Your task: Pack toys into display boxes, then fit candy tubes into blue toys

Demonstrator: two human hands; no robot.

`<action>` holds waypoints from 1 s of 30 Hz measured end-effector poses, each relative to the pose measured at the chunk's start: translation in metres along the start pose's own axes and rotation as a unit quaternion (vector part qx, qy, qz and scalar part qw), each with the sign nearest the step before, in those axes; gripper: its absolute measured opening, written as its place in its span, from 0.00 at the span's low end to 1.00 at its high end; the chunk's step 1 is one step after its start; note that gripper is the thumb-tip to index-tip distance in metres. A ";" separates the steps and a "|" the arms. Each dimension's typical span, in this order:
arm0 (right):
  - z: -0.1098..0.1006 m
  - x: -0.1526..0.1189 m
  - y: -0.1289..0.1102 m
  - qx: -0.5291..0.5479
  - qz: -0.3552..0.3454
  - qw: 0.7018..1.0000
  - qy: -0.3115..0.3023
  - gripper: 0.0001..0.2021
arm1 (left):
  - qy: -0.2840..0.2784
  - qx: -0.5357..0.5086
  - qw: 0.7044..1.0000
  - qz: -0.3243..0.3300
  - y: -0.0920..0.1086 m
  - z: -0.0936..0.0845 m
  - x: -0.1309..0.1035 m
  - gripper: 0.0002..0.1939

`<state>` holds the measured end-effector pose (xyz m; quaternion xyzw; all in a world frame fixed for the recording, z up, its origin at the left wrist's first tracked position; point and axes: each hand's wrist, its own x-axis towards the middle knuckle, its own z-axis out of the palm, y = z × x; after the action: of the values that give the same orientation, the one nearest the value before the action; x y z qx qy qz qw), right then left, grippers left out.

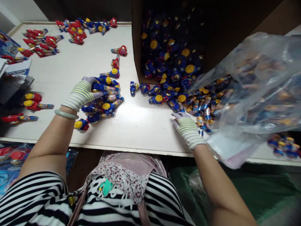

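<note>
You are holding your two gloved hands well apart over the white table (141, 128). Taking the table's middle as the clock's centre, your left hand (81, 93) is sitting at nine o'clock, its thumb and fingers closing around a blue toy (107, 88) at the near-left edge of a pile of similar toys. Your right hand (189, 129) is reaching in at four o'clock, fingers loosely parted, just beside some small tubes (207, 113); whether its fingertips are touching any, you cannot tell from here. A cardboard box (136, 44) is standing at one o'clock, with more blue toys spilling from its mouth. At three o'clock a clear plastic bag (246, 116) is lying with tubes showing inside. Red toys (77, 38) are lying in a cluster towards ten o'clock.
</note>
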<state>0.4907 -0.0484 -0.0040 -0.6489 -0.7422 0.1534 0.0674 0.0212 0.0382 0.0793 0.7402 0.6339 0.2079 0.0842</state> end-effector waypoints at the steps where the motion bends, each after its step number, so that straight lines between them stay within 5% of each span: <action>1: -0.001 0.003 0.016 -0.058 0.016 0.998 -0.006 0.21 | 0.018 0.044 0.998 -0.034 -0.005 -0.007 0.006 0.29; 3: 0.001 0.009 0.035 -0.128 0.029 0.991 -0.017 0.21 | 0.026 0.109 0.992 -0.051 0.005 -0.004 0.020 0.33; 5: 0.005 0.013 0.034 -0.150 0.029 0.988 -0.011 0.21 | -0.019 0.113 0.993 -0.024 0.035 0.020 0.039 0.36; 9: 0.014 0.011 -0.009 -0.125 0.010 0.992 0.001 0.19 | -0.151 0.047 0.987 -0.017 0.096 0.094 0.090 0.42; 13: 0.034 -0.008 -0.051 -0.002 -0.036 0.999 -0.032 0.19 | -0.172 -0.048 0.977 -0.119 0.104 0.137 0.112 0.36; 16: 0.050 -0.023 -0.061 0.140 -0.028 0.989 -0.025 0.22 | -0.136 -0.158 0.963 -0.172 0.097 0.141 0.089 0.29; 19: 0.056 -0.026 -0.066 0.244 -0.010 0.970 0.002 0.21 | -0.134 -0.246 0.946 -0.162 0.099 0.138 0.038 0.24; 24: 0.042 -0.012 -0.094 0.228 -0.027 0.973 -0.026 0.21 | -0.120 -0.535 0.833 -0.065 0.125 0.143 -0.037 0.26; 30: 0.026 -0.018 -0.114 0.089 -0.025 0.994 -0.050 0.22 | -0.055 -0.412 0.909 -0.023 0.142 0.134 -0.055 0.26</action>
<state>0.3786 -0.0821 0.0093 -0.6131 -0.7441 0.2491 0.0916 0.1991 -0.0230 0.0030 0.6353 0.5034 0.4074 0.4207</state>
